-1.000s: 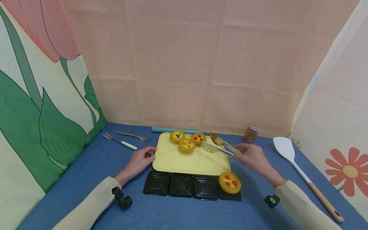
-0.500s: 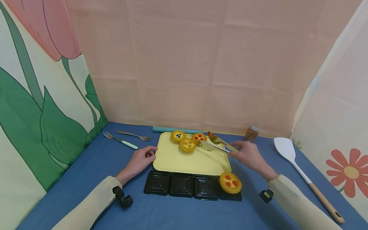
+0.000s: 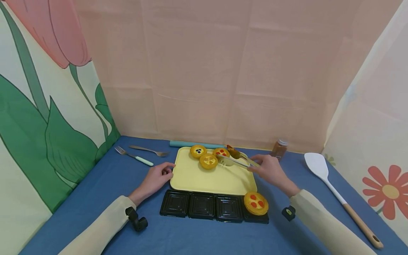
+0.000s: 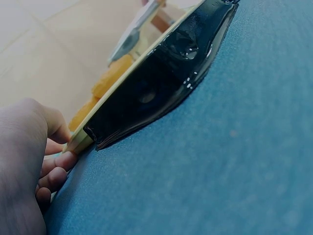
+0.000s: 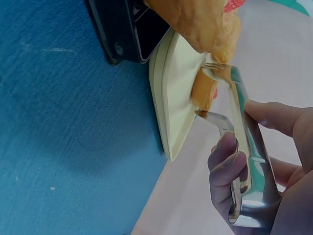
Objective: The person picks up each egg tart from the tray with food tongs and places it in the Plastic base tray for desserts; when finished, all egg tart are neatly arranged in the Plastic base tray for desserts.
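My left hand [image 3: 158,177] pinches the left edge of a pale yellow tray [image 3: 204,182]; in the left wrist view its thumb is above the rim and fingertips below. My right hand [image 3: 271,171] grips metal serving tongs [image 5: 254,142], one end fork-like, the other broad. The tongs' spread ends reach over the tray's back right, beside a red-topped egg tart [image 3: 220,152]. In the right wrist view that tart [image 5: 200,90] lies at their tips. Touching it on the tray are a yellow-topped tart [image 3: 208,162] and a blue-dotted tart [image 3: 198,151].
A black four-section tray [image 3: 202,205] lies in front, a red-topped tart [image 3: 256,203] on its right section. Two forks, one with a pale handle [image 3: 144,161], lie left. A teal bar [image 3: 181,143], a spice jar [image 3: 279,148] and a white spatula [image 3: 317,166] lie around.
My right hand and the tongs have moved left and slightly back, bringing the tongs' ends to the red-topped tart on the yellow tray. My left hand has stayed at the tray's edge.
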{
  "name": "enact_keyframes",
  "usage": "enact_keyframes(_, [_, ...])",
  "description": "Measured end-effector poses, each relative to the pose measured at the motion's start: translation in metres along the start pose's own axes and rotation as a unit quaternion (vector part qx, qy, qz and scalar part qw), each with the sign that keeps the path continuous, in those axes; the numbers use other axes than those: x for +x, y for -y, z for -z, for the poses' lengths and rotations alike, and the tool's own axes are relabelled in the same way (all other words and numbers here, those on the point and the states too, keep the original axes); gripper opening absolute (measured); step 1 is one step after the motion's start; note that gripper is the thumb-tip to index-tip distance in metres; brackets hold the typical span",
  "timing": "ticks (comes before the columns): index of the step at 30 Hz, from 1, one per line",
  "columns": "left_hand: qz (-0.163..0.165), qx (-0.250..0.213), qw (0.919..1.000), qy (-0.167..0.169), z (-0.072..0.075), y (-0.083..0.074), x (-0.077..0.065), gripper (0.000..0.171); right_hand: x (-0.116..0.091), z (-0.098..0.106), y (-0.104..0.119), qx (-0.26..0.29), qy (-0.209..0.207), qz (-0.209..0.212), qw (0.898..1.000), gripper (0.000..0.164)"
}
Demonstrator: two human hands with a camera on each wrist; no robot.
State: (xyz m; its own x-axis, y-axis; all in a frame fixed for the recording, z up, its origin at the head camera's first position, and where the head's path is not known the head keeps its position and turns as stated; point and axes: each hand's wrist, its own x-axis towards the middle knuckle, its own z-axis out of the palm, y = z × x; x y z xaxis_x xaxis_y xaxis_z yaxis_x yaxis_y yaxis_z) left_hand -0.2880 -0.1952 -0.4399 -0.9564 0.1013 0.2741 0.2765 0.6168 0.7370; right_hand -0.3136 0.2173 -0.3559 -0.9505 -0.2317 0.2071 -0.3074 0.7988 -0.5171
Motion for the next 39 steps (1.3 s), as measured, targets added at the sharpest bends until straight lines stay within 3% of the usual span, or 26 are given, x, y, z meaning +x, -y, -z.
enact_keyframes(7, [-0.013, -0.002, 0.9999, 0.002, -0.0003, 0.0003, 0.0001, 0.036, 0.0015, -0.0029, -0.0001, -0.009, -0.001, 0.002, 1.000, 0.049])
enact_keyframes(21, [-0.006, -0.005, 1.0000, -0.001, -0.0006, 0.0000, 0.0020, 0.034, -0.0009, -0.0051, 0.0000, -0.006, -0.011, 0.039, 0.999, 0.043])
enact_keyframes(39, [-0.003, -0.004, 1.0000, 0.001, -0.0007, -0.0002, 0.0014, 0.034, -0.0019, -0.0055, -0.0017, -0.007, -0.024, 0.047, 0.999, 0.035])
